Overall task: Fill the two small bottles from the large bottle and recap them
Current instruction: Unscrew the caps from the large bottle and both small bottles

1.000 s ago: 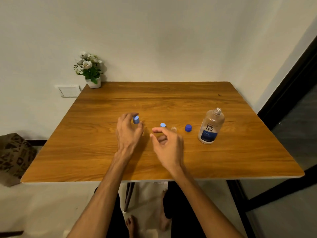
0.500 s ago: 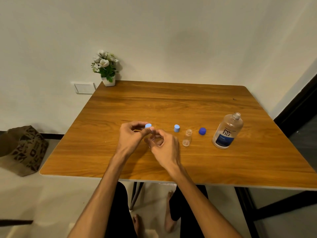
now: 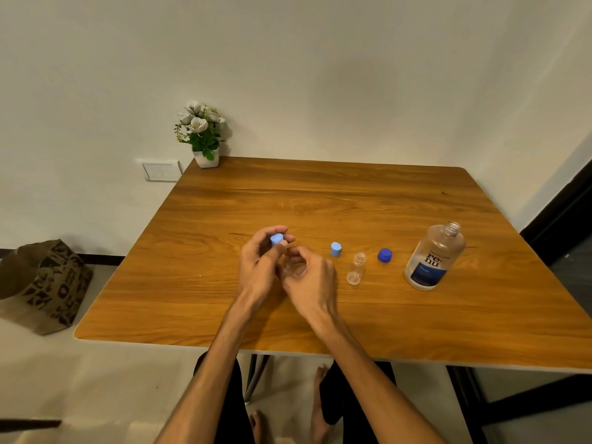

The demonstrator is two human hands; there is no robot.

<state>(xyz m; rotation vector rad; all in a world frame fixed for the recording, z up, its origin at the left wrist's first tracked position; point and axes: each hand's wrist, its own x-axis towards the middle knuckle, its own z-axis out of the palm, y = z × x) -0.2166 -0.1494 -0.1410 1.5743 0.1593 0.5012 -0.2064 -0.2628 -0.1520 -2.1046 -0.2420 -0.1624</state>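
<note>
Your fingers (image 3: 283, 243) on the left hand (image 3: 259, 270) pinch a light blue cap (image 3: 276, 240) between thumb and fingertips, holding it just above the table (image 3: 352, 200). Your right hand (image 3: 309, 278) curls beside it, the two hands touching, and its fingers close around a small clear bottle (image 3: 287, 263) (only a sliver of glass shows between them, so its fill level cannot be told). The cap sits right over the spot where that bottle's neck would be; whether it is seated on the neck is hidden.

To the right of your hands a second light blue cap (image 3: 335, 249) stands on the wood, and near it the other small bottle (image 3: 356, 269) stands upright, uncapped and clear. A dark blue cap (image 3: 384, 255) lies further right. The large bottle (image 3: 434, 256) stands well apart at the right, open at the top, clear with a dark blue label, and looks nearly empty of visible liquid.

Both forearms reach in from the near edge, wrists low, converging at mid-table.
</note>
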